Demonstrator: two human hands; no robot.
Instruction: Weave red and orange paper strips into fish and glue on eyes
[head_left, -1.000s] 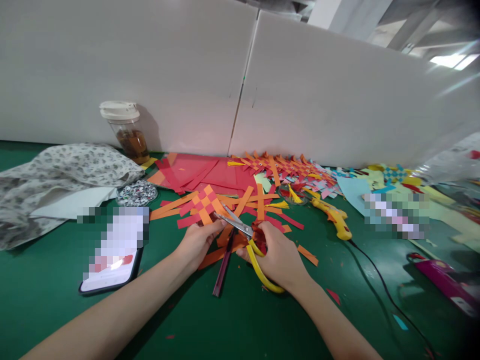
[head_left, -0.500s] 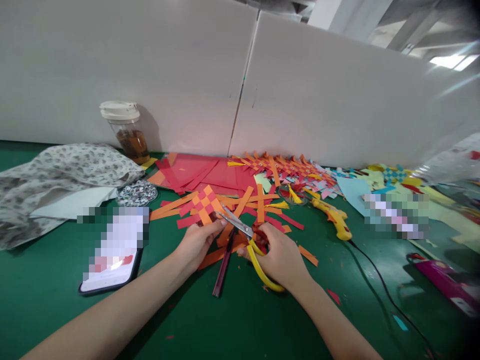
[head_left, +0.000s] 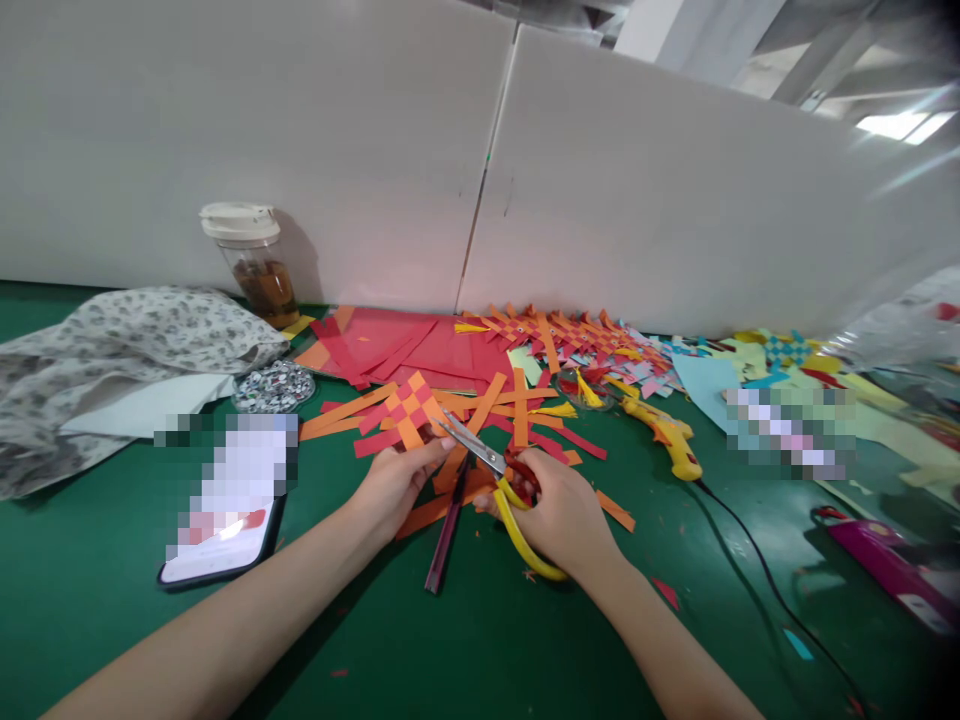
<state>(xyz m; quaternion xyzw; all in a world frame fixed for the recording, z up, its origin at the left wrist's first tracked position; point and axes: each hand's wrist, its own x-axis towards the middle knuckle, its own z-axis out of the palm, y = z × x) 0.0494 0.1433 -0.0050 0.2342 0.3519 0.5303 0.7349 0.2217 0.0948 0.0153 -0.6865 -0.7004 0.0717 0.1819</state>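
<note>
One weave (head_left: 411, 408) is pinched in my left hand (head_left: 396, 487) near loose strips (head_left: 351, 410); my right hand (head_left: 564, 502) grips the scissors (head_left: 493, 459). I'd favour small snips, thumb (head_left: 433, 453) clear, though blade contact is hard to make out.

From here I see my left hand (head_left: 394, 487) and right hand (head_left: 564, 507) bare, the slim left forearm (head_left: 240, 612) and right forearm (head_left: 660, 630) uncovered too.

No readable text, labels, brands, numbers or signs anywhere.
</note>
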